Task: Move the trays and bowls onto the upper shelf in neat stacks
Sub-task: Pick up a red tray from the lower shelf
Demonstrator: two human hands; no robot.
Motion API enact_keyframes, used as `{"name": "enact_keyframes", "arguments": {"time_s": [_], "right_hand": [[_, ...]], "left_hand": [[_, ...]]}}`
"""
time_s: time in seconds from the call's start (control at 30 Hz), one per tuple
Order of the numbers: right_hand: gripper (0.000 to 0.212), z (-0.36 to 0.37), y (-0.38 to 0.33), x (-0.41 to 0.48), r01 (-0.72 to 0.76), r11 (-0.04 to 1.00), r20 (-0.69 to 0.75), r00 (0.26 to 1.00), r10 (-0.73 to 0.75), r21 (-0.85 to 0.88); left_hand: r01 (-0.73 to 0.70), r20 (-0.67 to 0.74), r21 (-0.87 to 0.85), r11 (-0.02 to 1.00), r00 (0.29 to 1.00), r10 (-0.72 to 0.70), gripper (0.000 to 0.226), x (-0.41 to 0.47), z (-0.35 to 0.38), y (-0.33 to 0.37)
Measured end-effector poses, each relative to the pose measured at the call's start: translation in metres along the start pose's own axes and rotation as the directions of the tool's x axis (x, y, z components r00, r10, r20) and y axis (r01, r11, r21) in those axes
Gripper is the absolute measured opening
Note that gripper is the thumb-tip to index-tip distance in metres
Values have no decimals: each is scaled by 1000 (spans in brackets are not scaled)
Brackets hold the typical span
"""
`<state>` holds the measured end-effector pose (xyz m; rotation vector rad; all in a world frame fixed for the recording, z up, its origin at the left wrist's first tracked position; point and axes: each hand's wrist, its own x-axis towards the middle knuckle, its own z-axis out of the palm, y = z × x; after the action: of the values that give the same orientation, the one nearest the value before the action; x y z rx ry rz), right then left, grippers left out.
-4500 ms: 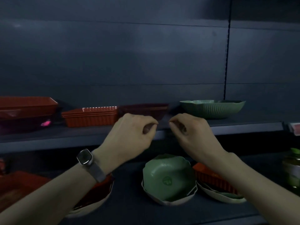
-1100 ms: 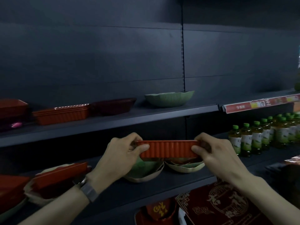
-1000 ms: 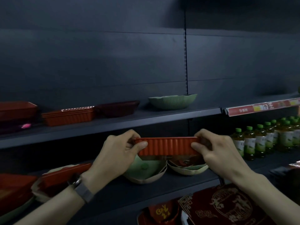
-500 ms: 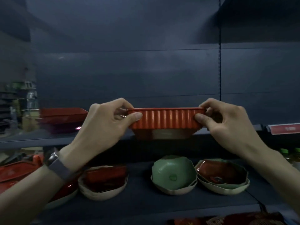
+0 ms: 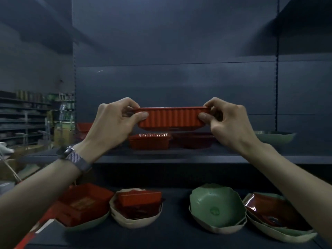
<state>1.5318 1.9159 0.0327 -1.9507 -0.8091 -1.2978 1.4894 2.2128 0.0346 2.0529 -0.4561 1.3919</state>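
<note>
Two grips hold the red tray (image 5: 172,117); left grip (image 5: 111,123), right grip (image 5: 228,123) pinch its ends.

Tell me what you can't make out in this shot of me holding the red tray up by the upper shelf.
Head view only:
- Inside of the held red tray: seen side-on, its wall hides it.
- Red tray stack on the upper shelf: count unclear, dim and partly behind the held tray.
- Green bowl up there: left part behind the right hand.
- Rightmost lower bowls: covered by the right forearm.
- Far shelves at left: blurred.
</note>
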Motion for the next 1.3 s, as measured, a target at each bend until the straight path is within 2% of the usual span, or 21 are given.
{"name": "enact_keyframes", "arguments": {"time_s": [0.3,0.47,0.6,0.73,0.93,1.03,1.3], "right_hand": [[9,73,22,48,43,999,93,995,-43,1],[5,113,49,61,13,996,199,980,4,-84],[9,142,69,69,-34,989,247,967,69,-142],[10,159,79,75,-18,974,295,952,86,-226],[18,177,91,82,-29,923,396,898,193,-384],[22,185,98,82,-4,888,405,889,213,-460],[32,196,103,85,77,831,417,888,194,-551]], "left_hand": [[-12,7,81,997,1000,12,18,46,4,-70],[34,81,151,988,996,-46,17,59,31,-124],[87,138,199,976,984,-116,18,68,52,-155],[98,168,259,961,975,-145,20,76,67,-170],[89,252,364,927,949,-191,26,80,86,-183],[54,296,414,909,936,-190,36,79,95,-188],[21,301,465,885,936,-181,47,78,110,-199]]}}
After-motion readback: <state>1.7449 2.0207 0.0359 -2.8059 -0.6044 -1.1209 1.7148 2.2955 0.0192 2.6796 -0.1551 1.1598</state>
